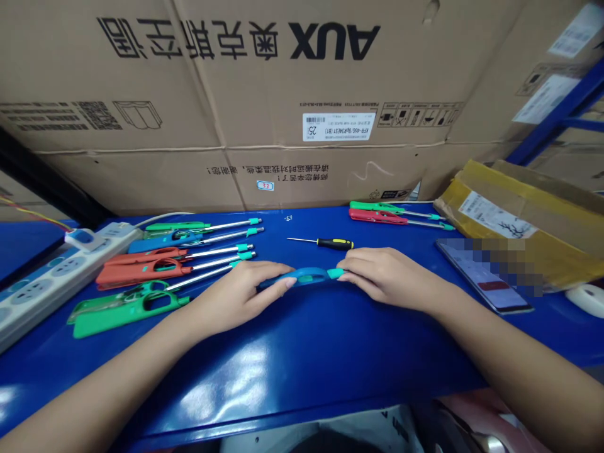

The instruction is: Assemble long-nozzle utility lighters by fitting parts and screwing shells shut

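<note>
A blue lighter (309, 276) lies crosswise between the two hands, raised over the tabletop (330, 358). The left hand (240, 292) pinches its left part between thumb and forefinger, the thumb laid along the near side. The right hand (396, 277) has its thumb and fingertips closed on the teal piece (335, 274) at the lighter's right. The oval loop of the lighter shows bare in the gap between the two sets of fingers.

Just beyond the right fingers lies a screwdriver (336, 244), its shaft pointing left. To the left of the left fingers, a row of green, blue and red lighters (144, 270) lies with metal rods pointing right, and past them is a power strip (66, 277). Farther beyond the right fingers are a green and a red lighter (377, 216), side by side. Right of the right hand lie a phone (472, 277) and a taped box (519, 217). A large carton (259, 82) stands behind everything.
</note>
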Action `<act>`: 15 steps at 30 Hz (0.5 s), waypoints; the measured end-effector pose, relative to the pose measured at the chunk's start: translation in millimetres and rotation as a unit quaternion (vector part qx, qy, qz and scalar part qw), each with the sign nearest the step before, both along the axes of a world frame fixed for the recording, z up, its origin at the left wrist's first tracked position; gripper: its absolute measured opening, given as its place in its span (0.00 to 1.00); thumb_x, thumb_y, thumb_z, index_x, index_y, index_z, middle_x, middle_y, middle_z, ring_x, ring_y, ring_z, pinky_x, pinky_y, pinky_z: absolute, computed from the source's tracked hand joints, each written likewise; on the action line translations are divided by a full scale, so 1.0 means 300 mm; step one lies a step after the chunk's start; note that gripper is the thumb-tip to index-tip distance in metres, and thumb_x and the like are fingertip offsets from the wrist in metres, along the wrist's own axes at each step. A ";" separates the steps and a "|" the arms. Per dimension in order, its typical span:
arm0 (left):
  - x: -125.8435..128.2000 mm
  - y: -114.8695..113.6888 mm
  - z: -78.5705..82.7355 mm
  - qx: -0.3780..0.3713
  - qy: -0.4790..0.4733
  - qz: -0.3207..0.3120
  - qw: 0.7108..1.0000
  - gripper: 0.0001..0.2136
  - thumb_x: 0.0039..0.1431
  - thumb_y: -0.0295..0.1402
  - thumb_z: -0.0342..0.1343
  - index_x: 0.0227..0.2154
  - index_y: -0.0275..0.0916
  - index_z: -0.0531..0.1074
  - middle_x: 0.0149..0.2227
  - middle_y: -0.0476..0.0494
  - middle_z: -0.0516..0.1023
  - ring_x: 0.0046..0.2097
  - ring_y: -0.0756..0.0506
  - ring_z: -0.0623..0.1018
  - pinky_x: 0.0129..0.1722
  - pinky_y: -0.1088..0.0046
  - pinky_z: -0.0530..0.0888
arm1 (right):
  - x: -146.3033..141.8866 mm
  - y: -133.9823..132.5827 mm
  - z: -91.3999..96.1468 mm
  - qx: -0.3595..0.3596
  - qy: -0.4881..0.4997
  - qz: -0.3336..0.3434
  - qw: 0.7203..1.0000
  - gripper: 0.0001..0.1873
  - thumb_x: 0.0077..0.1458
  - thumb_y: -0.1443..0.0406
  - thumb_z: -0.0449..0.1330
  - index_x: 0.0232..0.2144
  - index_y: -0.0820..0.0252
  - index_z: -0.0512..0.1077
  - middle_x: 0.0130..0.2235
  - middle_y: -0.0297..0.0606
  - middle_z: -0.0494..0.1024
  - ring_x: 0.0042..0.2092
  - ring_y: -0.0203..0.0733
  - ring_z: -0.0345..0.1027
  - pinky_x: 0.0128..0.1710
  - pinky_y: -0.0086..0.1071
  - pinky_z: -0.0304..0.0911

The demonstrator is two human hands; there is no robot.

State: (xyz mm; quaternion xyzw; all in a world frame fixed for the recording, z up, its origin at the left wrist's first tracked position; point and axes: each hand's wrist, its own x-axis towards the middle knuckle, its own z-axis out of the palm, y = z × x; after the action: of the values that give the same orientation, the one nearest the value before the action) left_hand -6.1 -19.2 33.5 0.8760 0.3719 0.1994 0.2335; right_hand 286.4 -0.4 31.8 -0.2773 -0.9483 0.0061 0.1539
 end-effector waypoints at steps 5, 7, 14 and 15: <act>-0.003 -0.011 -0.032 -0.021 0.003 -0.002 1.000 0.16 0.69 0.43 0.52 0.36 0.37 0.78 0.29 0.47 0.79 0.29 0.50 0.75 0.30 0.76 0.68 | -0.020 -0.011 -0.063 -0.002 0.019 0.024 1.000 0.16 0.70 0.64 0.49 0.37 0.62 0.76 0.31 0.40 0.75 0.31 0.39 0.66 0.32 0.32 0.59; -0.003 -0.008 -0.045 -0.030 0.000 -0.009 1.000 0.17 0.69 0.43 0.52 0.33 0.36 0.77 0.26 0.49 0.76 0.26 0.51 0.73 0.29 0.76 0.66 | -0.031 -0.012 -0.090 -0.035 0.042 0.024 0.998 0.16 0.69 0.65 0.50 0.36 0.62 0.76 0.30 0.39 0.74 0.30 0.37 0.65 0.31 0.31 0.58; -0.006 0.015 -0.043 -0.131 -0.019 0.022 0.991 0.18 0.67 0.44 0.54 0.29 0.36 0.77 0.25 0.49 0.78 0.26 0.51 0.73 0.25 0.79 0.65 | -0.036 -0.004 -0.076 -0.130 0.052 -0.005 0.990 0.14 0.69 0.63 0.52 0.40 0.60 0.78 0.34 0.38 0.78 0.33 0.38 0.70 0.33 0.31 0.62; -0.005 0.018 -0.039 -0.152 -0.026 0.031 0.988 0.18 0.66 0.45 0.54 0.28 0.37 0.77 0.25 0.49 0.79 0.26 0.51 0.73 0.24 0.79 0.65 | -0.029 0.002 -0.062 -0.134 0.040 -0.012 0.990 0.14 0.69 0.62 0.53 0.41 0.58 0.78 0.35 0.37 0.80 0.34 0.38 0.72 0.34 0.31 0.63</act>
State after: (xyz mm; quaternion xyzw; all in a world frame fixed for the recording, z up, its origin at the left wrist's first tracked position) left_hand -7.7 -13.7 21.8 0.8130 0.4186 0.1703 0.3672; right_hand 277.7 0.2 13.2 -0.3068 -0.9285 0.1426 0.1532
